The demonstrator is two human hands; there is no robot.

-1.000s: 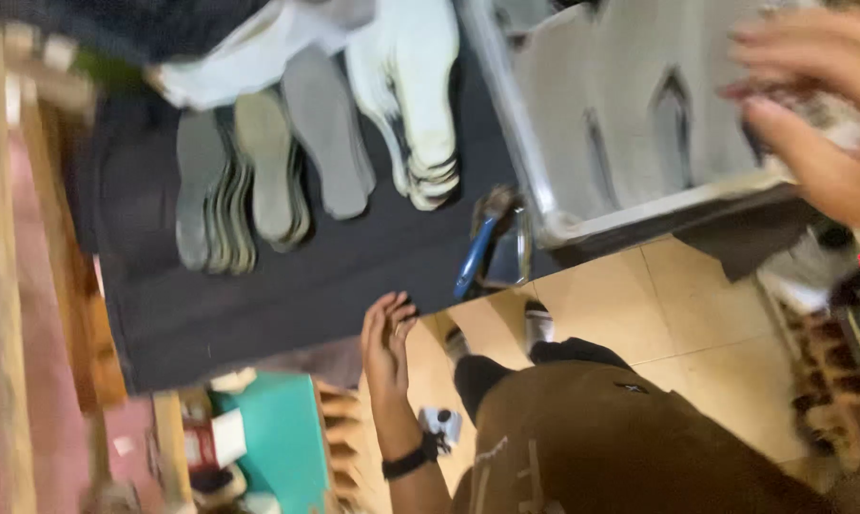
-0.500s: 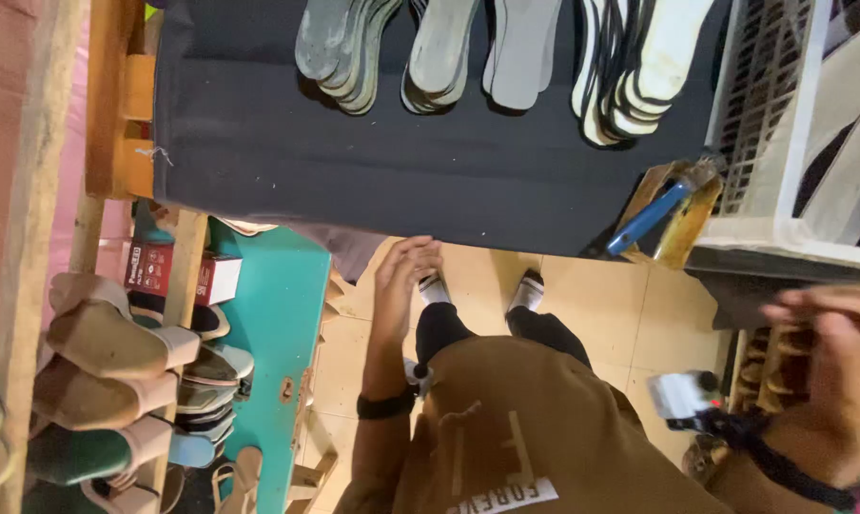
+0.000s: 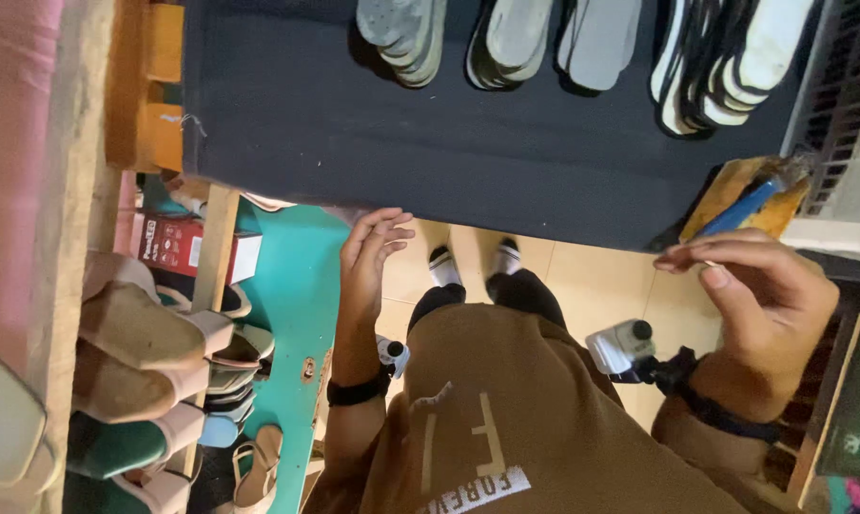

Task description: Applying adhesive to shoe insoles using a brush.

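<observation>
Nearest to you is your brown shirt (image 3: 506,419), filling the bottom middle of the view. At 9 o'clock from it your left hand (image 3: 368,252) hangs with the palm showing and the fingers loosely spread, its grip wide open and holding nothing; it sits just below the edge of the dark worktop (image 3: 430,143), near it but not touching. A black band (image 3: 359,390) circles that wrist. At 3 o'clock your right hand (image 3: 758,305) is raised, fingers curled inward with thumb and fingertips brought close together; you cannot tell from this view whether anything is pinched there. A small white camera (image 3: 622,345) is strapped at that wrist. Below, your two feet in white socks (image 3: 473,266) stand on the tiled floor (image 3: 601,286). At 8 o'clock, shoes (image 3: 135,352) are stacked on a rack beside a teal board (image 3: 292,286). Farthest, at 12 o'clock, stacks of insoles (image 3: 516,38) lie in a row on the worktop, well apart from both hands. A blue-handled tool (image 3: 744,205) rests at 2 o'clock by the worktop's corner.
</observation>
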